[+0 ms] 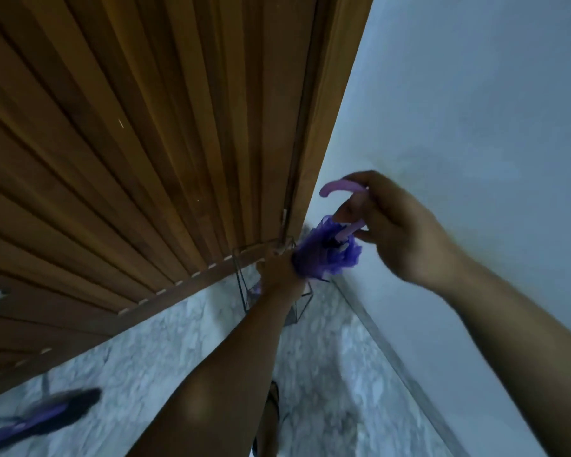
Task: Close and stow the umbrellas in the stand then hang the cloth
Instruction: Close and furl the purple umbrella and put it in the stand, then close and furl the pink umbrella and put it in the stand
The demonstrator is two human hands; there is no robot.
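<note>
A folded purple umbrella [325,250] points down into a thin black wire stand [302,303] in the corner between door and wall. My left hand [279,270] is wrapped around the gathered canopy just above the stand's rim. My right hand [399,230] holds the pale purple curved handle [338,188] at the top. A second umbrella [43,417], dark with purple, lies blurred on the floor at the lower left. No cloth is visible.
A slatted wooden door [145,143] fills the left and top. A pale wall [475,110] runs along the right, with a skirting strip at its foot. The floor [327,374] is light marbled stone. My foot in a sandal [271,410] shows below.
</note>
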